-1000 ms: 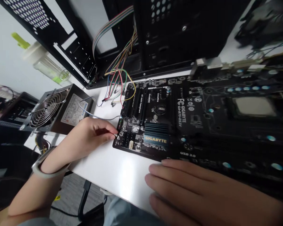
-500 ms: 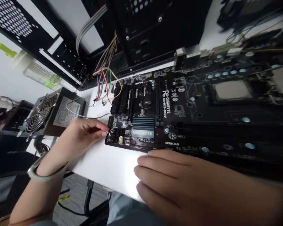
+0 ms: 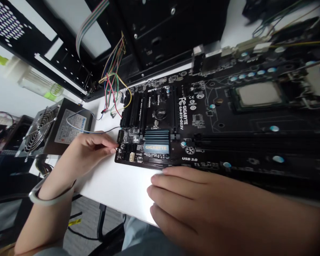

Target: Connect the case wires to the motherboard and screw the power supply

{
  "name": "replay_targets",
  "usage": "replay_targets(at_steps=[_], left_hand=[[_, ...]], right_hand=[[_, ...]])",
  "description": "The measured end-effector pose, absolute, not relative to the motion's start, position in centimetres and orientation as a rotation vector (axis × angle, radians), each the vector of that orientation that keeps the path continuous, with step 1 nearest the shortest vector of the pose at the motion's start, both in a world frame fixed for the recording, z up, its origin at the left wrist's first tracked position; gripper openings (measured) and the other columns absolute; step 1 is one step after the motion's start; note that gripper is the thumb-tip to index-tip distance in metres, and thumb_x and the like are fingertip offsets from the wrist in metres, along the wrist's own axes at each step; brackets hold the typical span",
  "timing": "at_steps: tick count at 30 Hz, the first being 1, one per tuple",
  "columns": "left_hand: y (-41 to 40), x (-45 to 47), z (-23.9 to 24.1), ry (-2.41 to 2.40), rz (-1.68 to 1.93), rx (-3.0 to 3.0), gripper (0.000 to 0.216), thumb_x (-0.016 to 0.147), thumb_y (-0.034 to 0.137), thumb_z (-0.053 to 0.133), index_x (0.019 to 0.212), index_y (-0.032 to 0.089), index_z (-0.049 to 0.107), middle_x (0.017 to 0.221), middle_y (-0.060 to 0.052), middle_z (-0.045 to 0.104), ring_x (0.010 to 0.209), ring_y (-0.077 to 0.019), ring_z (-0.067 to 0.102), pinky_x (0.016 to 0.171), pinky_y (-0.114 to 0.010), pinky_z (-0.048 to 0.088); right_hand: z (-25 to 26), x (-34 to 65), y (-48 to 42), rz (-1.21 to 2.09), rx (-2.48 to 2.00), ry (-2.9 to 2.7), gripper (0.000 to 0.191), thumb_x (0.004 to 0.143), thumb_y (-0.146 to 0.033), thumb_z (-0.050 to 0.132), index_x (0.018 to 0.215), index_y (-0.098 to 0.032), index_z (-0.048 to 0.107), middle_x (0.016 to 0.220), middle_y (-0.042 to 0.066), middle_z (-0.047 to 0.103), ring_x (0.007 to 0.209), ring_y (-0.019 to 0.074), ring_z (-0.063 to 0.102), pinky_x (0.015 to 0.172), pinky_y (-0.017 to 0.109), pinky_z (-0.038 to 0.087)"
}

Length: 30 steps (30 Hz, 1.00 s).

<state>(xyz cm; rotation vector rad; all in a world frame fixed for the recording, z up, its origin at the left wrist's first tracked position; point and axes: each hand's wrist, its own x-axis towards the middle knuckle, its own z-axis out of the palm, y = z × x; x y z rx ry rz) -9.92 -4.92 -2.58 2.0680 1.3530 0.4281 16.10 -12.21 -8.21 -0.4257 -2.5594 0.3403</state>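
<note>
Nearest the camera, my right hand lay flat and open, fingers stretched leftward along the near edge of the motherboard, gripping nothing and pressing where the board met the white table. Further left, my left hand was closed in a fine pinch, thumb and forefinger meeting on a small wire connector; the connector itself was mostly hidden by the fingertips. The connector sat at the board's near-left corner, touching or just short of the pin header there, I could not tell which. The header lay immediately to the right of the pinch, so the left hand was by far the nearer. The thin grey wire trailed back leftward from the pinch, roughly along the board's short edge. Beyond stood the blue heatsink, then loose coloured leads, the power supply to the left, and the black case farthest off
</note>
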Motion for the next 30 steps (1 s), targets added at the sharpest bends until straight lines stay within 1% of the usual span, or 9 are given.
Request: replay_targets(at_steps=[4, 9, 14, 20, 23, 30], left_hand=[[-5.0, -9.9, -2.5, 1.344, 0.411, 2.119, 0.011, 0.075, 0.015, 0.066, 0.070, 0.022, 0.072, 0.072, 0.001, 0.071, 0.063, -0.0069, 0.065, 0.058, -0.013, 0.049], [-5.7, -10.0, -2.4, 1.404, 0.324, 2.210, 0.010, 0.081, 0.021, 0.064, 0.076, 0.021, 0.072, 0.075, 0.000, 0.069, 0.065, -0.0085, 0.063, 0.058, -0.017, 0.048], [-6.3, -9.6, -2.0, 1.516, 0.247, 2.218, 0.012, 0.083, 0.023, 0.062, 0.079, 0.018, 0.072, 0.077, -0.003, 0.070, 0.066, -0.0100, 0.061, 0.063, -0.021, 0.048], [-6.8, -8.7, -2.1, 1.552, 0.285, 2.286, 0.012, 0.083, 0.025, 0.063, 0.077, 0.018, 0.071, 0.075, -0.002, 0.069, 0.066, -0.0112, 0.061, 0.065, -0.023, 0.049], [-7.2, -8.7, -2.4, 1.588, 0.318, 2.308, 0.009, 0.083, 0.023, 0.063, 0.079, 0.019, 0.070, 0.077, -0.001, 0.069, 0.069, -0.0113, 0.062, 0.066, -0.022, 0.049], [-7.7, -9.0, -2.7, 1.586, 0.405, 2.339, 0.007, 0.083, 0.023, 0.064, 0.080, 0.020, 0.070, 0.080, -0.001, 0.071, 0.072, -0.0121, 0.064, 0.068, -0.023, 0.050]], right_hand=[[-8.3, 16.1, -12.3, 0.336, -0.425, -2.552, 0.018, 0.088, -0.017, 0.049, 0.086, -0.019, 0.067, 0.096, 0.007, 0.069, 0.091, 0.0181, 0.060, 0.090, 0.034, 0.047], [-8.2, 16.1, -12.4, 0.325, -0.439, -2.563, 0.022, 0.090, -0.018, 0.046, 0.088, -0.020, 0.068, 0.099, 0.007, 0.069, 0.091, 0.0173, 0.060, 0.089, 0.033, 0.047], [-7.9, 16.0, -12.2, 0.337, -0.463, -2.597, 0.026, 0.092, -0.016, 0.043, 0.090, -0.020, 0.069, 0.101, 0.006, 0.069, 0.089, 0.0167, 0.060, 0.090, 0.033, 0.046], [-7.6, 15.9, -12.0, 0.347, -0.432, -2.635, 0.028, 0.095, -0.019, 0.043, 0.096, -0.021, 0.070, 0.104, 0.006, 0.069, 0.090, 0.0172, 0.060, 0.086, 0.033, 0.046], [-7.4, 16.1, -12.0, 0.349, -0.417, -2.653, 0.028, 0.095, -0.020, 0.043, 0.099, -0.020, 0.070, 0.106, 0.006, 0.068, 0.091, 0.0176, 0.060, 0.084, 0.033, 0.046], [-7.2, 16.2, -11.8, 0.347, -0.415, -2.674, 0.027, 0.094, -0.020, 0.045, 0.100, -0.019, 0.071, 0.105, 0.006, 0.068, 0.091, 0.0181, 0.060, 0.081, 0.035, 0.047]])
